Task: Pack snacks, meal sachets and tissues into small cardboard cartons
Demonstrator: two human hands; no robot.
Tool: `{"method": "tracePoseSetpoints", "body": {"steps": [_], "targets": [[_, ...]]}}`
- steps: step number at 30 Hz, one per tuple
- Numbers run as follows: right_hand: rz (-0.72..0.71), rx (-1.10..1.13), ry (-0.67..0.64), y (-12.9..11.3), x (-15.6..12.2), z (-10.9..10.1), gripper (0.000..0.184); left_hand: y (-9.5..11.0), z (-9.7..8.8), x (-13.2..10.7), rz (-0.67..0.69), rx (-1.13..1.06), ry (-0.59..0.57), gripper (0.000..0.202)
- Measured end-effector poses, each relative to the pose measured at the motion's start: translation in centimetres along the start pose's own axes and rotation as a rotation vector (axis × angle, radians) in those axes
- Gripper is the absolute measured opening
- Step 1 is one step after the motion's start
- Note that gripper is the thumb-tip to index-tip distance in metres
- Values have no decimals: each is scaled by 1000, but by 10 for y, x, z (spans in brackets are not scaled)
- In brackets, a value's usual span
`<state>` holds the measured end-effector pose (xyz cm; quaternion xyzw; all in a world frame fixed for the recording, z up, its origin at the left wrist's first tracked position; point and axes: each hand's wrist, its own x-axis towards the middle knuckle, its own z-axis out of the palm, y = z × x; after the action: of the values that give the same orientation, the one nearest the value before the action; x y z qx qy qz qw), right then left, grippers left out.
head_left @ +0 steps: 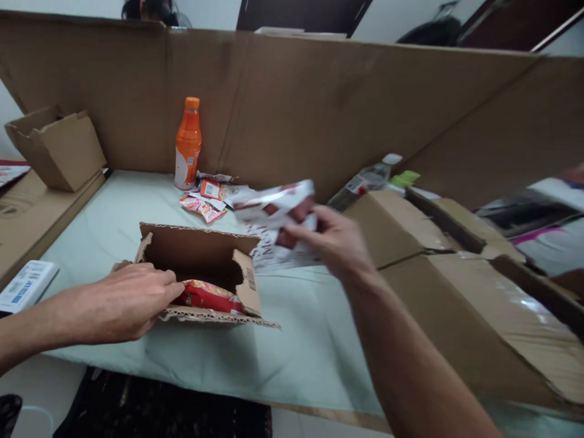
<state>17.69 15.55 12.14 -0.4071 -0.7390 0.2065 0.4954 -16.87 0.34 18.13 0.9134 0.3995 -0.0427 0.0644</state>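
An open cardboard box [196,252] stands on the pale green cloth, its torn flaps raised. Inside it, along the near wall, lies a red snack packet [210,297]. My left hand [137,298] is at the box's left near corner, fingers bent over the edge beside the red packet; the fingertips are partly hidden, so whether they grip the wall or the packet is unclear. My right hand [335,240] pinches a white snack packet [278,228] with dark red patches and lettering. This packet is blurred and held above the cloth, right of the box.
Behind the box stand an orange drink bottle [188,146] and several small packets [205,204]. A clear bottle [367,182] leans by large cardboard boxes [438,292] on the right. At left are a smaller box [68,149] and a white device [28,286]. Tall cardboard [292,109] borders the back.
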Motion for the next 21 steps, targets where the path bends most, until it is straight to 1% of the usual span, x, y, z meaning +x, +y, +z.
{"method": "tracePoseSetpoints", "body": {"steps": [2,3,4,5,6,7,8,9,10,12,13,14,16,18,20,21], "targets": [[-20,82,168,-46,-4,-15,26,3,-4,4,-5,-2,-24,47],[-51,127,253,-68,-6,-17,28,4,-5,5,-10,-2,-31,46],[-100,130,280,-88,-7,-15,27,5,-6,6,-15,-4,-41,45],[-170,120,276,-105,-9,-9,26,6,-7,7,-19,-9,-56,44],[-256,91,224,-118,-11,0,22,7,-6,8,-27,-18,-70,44],[-346,39,126,-128,-11,11,16,7,-5,7,-36,-30,-79,44],[-421,-31,3,-135,-11,22,12,7,-4,6,-44,-44,-76,44],[-465,-133,-144,-139,-11,34,8,6,-2,5,-48,-58,-65,43],[-466,-263,-303,-141,-9,46,8,6,0,3,-47,-71,-49,43],[-363,-558,-598,-141,-6,68,12,6,2,0,-43,-90,-19,43],[-314,-671,-715,-140,-3,78,14,6,3,-1,-40,-97,-12,45],[-287,-738,-817,-139,-1,88,15,7,3,-3,-42,-104,-10,46],[-296,-735,-966,-135,2,107,14,8,3,-4,-75,-116,11,48],[-305,-644,-1054,-131,4,119,16,9,3,-3,-136,-118,85,49],[-275,-564,-1094,-130,4,121,19,7,2,-2,-200,-110,152,56],[-272,-532,-1111,-131,3,117,20,5,2,-1,-216,-108,152,64]]}}
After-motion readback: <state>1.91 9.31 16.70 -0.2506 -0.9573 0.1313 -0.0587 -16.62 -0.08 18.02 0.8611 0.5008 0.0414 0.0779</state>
